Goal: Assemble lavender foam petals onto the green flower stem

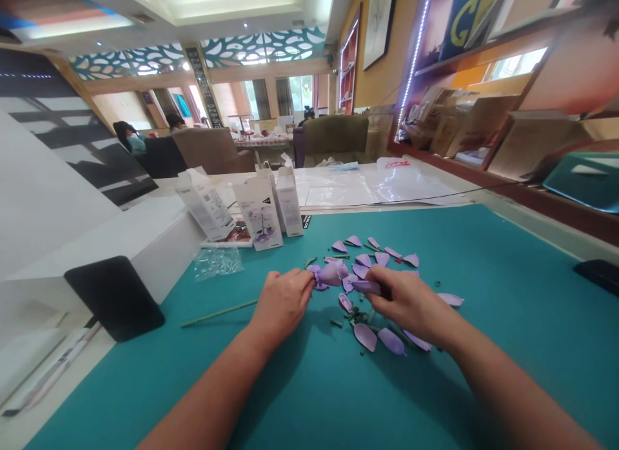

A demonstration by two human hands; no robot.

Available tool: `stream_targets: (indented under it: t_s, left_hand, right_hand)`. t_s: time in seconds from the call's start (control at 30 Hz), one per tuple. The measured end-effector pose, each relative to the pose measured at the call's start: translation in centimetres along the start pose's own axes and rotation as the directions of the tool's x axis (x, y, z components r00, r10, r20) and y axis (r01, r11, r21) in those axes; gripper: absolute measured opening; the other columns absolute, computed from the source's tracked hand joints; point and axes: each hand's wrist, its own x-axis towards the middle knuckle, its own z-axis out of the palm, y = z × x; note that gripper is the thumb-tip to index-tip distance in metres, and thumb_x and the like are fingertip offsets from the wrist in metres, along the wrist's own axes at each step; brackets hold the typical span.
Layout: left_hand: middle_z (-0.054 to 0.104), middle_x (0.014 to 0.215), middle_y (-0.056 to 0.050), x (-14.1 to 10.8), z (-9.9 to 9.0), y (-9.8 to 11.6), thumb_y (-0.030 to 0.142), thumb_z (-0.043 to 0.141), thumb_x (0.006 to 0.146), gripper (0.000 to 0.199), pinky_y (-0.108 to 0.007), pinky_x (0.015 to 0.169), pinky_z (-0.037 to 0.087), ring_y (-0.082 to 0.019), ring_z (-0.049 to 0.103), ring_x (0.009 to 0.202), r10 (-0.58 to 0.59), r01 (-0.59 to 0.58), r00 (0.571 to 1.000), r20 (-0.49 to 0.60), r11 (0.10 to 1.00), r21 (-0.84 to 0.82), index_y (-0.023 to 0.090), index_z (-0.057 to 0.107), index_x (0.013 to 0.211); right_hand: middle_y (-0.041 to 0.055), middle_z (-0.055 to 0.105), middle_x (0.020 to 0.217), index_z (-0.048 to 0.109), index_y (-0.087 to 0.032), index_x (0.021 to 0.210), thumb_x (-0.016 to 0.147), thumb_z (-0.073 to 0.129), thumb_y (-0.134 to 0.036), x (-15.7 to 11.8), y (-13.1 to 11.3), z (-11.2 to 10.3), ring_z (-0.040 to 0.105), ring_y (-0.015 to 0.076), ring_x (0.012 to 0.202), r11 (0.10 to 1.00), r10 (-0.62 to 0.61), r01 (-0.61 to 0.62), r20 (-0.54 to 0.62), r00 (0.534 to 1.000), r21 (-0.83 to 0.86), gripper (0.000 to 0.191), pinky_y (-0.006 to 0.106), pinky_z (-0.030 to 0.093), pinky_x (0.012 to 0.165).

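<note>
My left hand (pixel 284 303) is closed around a purple toy flower (pixel 333 273), whose green stem (pixel 220 314) sticks out to the left below the hand. The bloom points right, toward my other hand. Between the thumb and fingers of my right hand (pixel 405 300) is a loose purple petal (pixel 365 287), its tip close to the flower; whether they touch I cannot tell. More lilac petals (pixel 365 337) and small green pieces (pixel 358 315) lie scattered on the teal mat (pixel 271 385) around and beneath both hands.
White flower-kit boxes (pixel 261 211) stand at the mat's back edge, with a crumpled clear bag (pixel 217 263) before them. A black tablet-like panel (pixel 115 298) leans against a large white box (pixel 159 244) at left. Clear plastic sheets (pixel 358 182) lie behind; a dark object (pixel 597 273) sits far right.
</note>
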Motion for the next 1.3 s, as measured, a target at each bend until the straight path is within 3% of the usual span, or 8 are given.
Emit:
stream_targets:
  t_s: [0.17, 0.37, 0.57, 0.83, 1.07, 1.3]
  left_hand:
    - [0.065, 0.080, -0.001, 0.1, -0.4, 0.0, 0.026, 0.036, 0.096, 0.029, -0.029, 0.065, 0.032, -0.016, 0.057, 0.073, 0.006, -0.005, 1.000, 0.029, 1.000, -0.029, 0.020, 0.062, 0.086]
    - [0.065, 0.079, -0.001, 0.0, -0.8, 0.1, 0.025, 0.037, 0.095, 0.028, -0.027, 0.063, 0.033, -0.015, 0.057, 0.070, 0.011, -0.008, 0.999, 0.032, 0.997, -0.081, 0.020, 0.062, 0.083]
    - [0.066, 0.082, -0.001, -0.1, -0.8, 0.2, 0.025, 0.038, 0.095, 0.027, -0.025, 0.067, 0.037, -0.015, 0.058, 0.075, 0.017, -0.012, 0.999, 0.040, 0.992, -0.126, 0.021, 0.064, 0.089]
    - [0.066, 0.081, -0.001, -0.2, -0.8, 0.1, 0.026, 0.038, 0.095, 0.027, -0.026, 0.067, 0.036, -0.015, 0.058, 0.073, 0.006, -0.001, 0.999, 0.045, 0.994, -0.113, 0.021, 0.064, 0.090]
    - [0.066, 0.081, -0.002, -0.2, -1.0, 0.4, 0.025, 0.038, 0.095, 0.027, -0.025, 0.065, 0.036, -0.015, 0.058, 0.073, 0.011, -0.005, 0.998, 0.055, 0.994, -0.108, 0.020, 0.064, 0.089]
    - [0.064, 0.080, -0.001, -0.2, -0.8, 0.6, 0.026, 0.038, 0.096, 0.028, -0.026, 0.064, 0.034, -0.014, 0.056, 0.070, 0.021, -0.016, 0.998, 0.057, 0.996, -0.088, 0.020, 0.063, 0.087]
  right_hand:
    - [-0.0056, 0.046, 0.055, 0.041, -0.021, 0.064, 0.082, 0.049, -0.020, -0.6, -1.0, -0.4, 0.038, 0.0103, 0.050, 0.997, -0.079, 0.078, 0.048, 0.996, 0.024, 0.020, 0.022, 0.024, 0.046]
    - [-0.0023, 0.055, 0.065, 0.048, -0.021, 0.072, 0.083, 0.048, -0.017, -0.7, -1.8, -0.3, 0.046, 0.0119, 0.058, 0.989, -0.139, 0.131, 0.138, 0.981, 0.066, 0.011, 0.022, 0.028, 0.051]
    - [-0.0058, 0.043, 0.053, 0.038, -0.020, 0.057, 0.073, 0.051, -0.009, -0.5, -2.6, 1.1, 0.037, 0.0095, 0.048, 0.995, -0.094, 0.093, 0.016, 0.995, 0.048, 0.023, 0.022, 0.024, 0.047]
    - [0.0009, 0.057, 0.070, 0.065, -0.021, 0.076, 0.086, 0.050, -0.022, -0.5, -2.1, 1.4, 0.054, 0.0141, 0.065, 0.983, -0.132, 0.141, -0.082, 0.988, 0.116, 0.017, 0.024, 0.037, 0.057]
    - [-0.0022, 0.059, 0.056, 0.059, -0.020, 0.063, 0.082, 0.056, -0.026, -0.6, -2.3, 1.8, 0.047, 0.0114, 0.049, 0.996, -0.020, 0.035, -0.177, 0.984, 0.082, 0.020, 0.024, 0.030, 0.049]
    - [-0.0023, 0.059, 0.054, 0.059, -0.020, 0.062, 0.080, 0.056, -0.026, -0.6, -2.5, 1.7, 0.046, 0.0106, 0.045, 0.997, -0.010, 0.025, -0.182, 0.983, 0.079, 0.020, 0.023, 0.030, 0.047]
